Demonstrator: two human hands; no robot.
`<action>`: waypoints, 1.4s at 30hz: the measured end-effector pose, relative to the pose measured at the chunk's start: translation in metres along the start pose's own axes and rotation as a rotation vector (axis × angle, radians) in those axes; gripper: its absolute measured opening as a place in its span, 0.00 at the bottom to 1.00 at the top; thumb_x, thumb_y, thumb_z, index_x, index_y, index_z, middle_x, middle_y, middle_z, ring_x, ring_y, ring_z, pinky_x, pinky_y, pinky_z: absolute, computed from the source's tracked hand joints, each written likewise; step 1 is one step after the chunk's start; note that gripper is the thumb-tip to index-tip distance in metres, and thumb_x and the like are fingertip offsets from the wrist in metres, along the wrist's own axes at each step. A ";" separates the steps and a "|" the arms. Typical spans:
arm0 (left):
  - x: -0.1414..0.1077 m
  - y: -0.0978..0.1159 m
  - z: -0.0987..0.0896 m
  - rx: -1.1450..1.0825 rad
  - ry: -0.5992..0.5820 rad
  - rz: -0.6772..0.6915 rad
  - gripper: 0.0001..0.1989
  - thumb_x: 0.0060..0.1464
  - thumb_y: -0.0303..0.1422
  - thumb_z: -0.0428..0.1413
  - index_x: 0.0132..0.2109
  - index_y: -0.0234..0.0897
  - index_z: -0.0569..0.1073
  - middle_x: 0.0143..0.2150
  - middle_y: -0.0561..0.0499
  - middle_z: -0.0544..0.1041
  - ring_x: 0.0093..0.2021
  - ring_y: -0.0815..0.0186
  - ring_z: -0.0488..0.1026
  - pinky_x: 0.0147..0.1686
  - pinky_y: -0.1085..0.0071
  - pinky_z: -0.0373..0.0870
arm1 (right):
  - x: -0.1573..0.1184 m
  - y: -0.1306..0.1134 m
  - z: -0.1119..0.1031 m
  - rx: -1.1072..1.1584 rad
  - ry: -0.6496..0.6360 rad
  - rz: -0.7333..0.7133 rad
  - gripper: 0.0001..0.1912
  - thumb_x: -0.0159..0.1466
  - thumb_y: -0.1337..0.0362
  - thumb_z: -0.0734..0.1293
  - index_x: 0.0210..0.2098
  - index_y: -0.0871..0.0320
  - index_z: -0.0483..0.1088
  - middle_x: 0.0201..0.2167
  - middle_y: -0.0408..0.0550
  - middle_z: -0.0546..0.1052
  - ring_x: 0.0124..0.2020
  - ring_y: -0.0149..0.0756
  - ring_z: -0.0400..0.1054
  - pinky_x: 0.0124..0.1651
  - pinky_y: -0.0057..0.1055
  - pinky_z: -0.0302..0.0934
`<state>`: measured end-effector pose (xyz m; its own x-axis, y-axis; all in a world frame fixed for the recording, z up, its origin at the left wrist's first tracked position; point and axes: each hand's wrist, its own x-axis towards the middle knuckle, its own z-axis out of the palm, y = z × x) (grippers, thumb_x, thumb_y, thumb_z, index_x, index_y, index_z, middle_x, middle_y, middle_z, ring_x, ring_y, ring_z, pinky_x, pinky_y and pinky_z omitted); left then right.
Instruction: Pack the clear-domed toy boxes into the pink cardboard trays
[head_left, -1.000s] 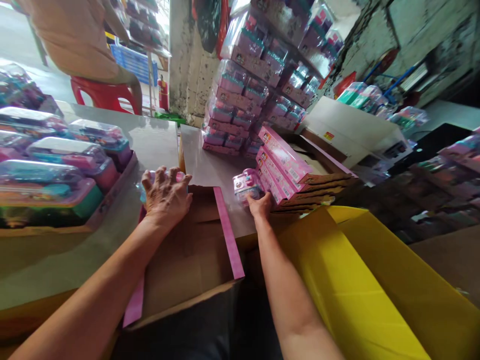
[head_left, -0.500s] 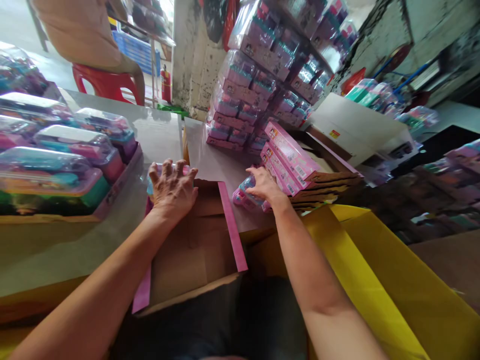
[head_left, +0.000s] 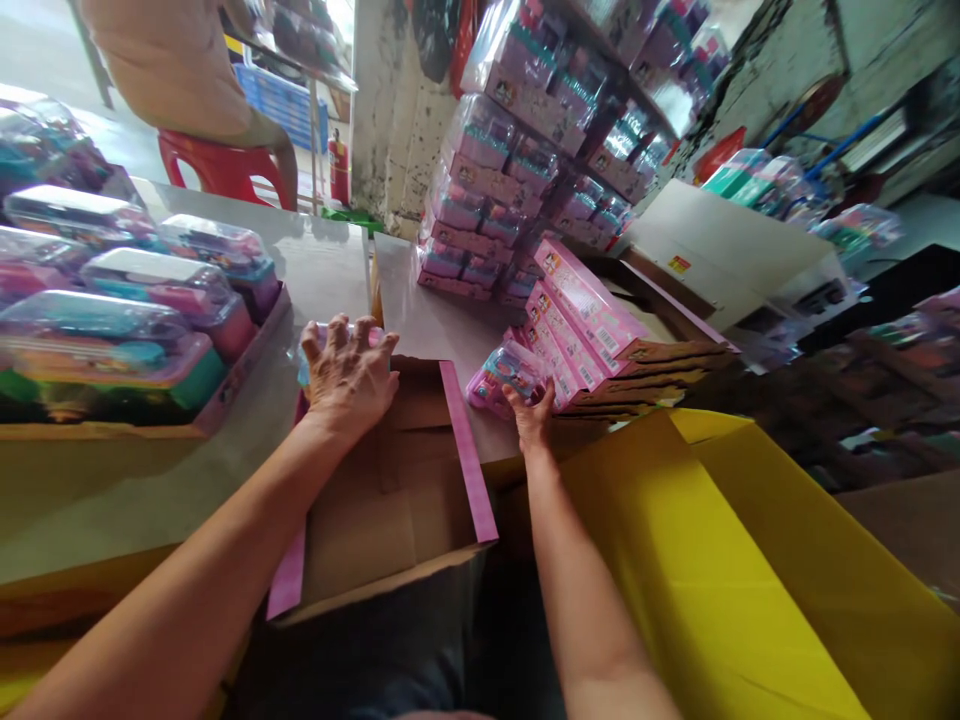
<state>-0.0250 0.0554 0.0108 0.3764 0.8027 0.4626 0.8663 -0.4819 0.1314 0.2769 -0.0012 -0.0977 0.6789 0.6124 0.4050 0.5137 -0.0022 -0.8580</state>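
Note:
My left hand [head_left: 349, 372] lies over a clear-topped plastic case [head_left: 324, 335] at the far left corner of an open cardboard tray [head_left: 367, 500], fingers curled down over the case. The tray has pink side walls and bare brown cardboard inside, and its near edge is over my lap. Right of the tray, a pink and blue plastic case [head_left: 504, 375] with a clear lid sits on the table. My right hand [head_left: 534, 410] closes on the near right end of that case, thumb and fingers apart around it. The left hand hides most of its case.
Nested pink trays [head_left: 577, 325] lean at the right. A filled tray [head_left: 244, 365] of similar cases stands left. Behind rises a tall stack of packed trays [head_left: 487, 190]. A yellow carton [head_left: 712, 560] is at my right. A person sits on a red stool [head_left: 225, 165].
My right hand has drawn back toward me, from above the pink and blue case to its near end, leaving more of it visible. My left hand stays over its case.

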 end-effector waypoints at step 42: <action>0.031 -0.007 -0.033 -0.217 -0.291 0.210 0.42 0.60 0.56 0.46 0.71 0.32 0.54 0.68 0.37 0.59 0.66 0.47 0.56 0.64 0.51 0.54 | -0.008 -0.082 0.046 0.430 -0.849 0.108 0.29 0.43 0.60 0.80 0.43 0.58 0.74 0.39 0.45 0.80 0.42 0.38 0.74 0.55 0.41 0.69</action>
<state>-0.0296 0.0721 0.0529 0.6417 0.7297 0.2363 0.6830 -0.6838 0.2567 0.2054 0.0309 -0.0449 0.0175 0.9951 0.0975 0.1189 0.0948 -0.9884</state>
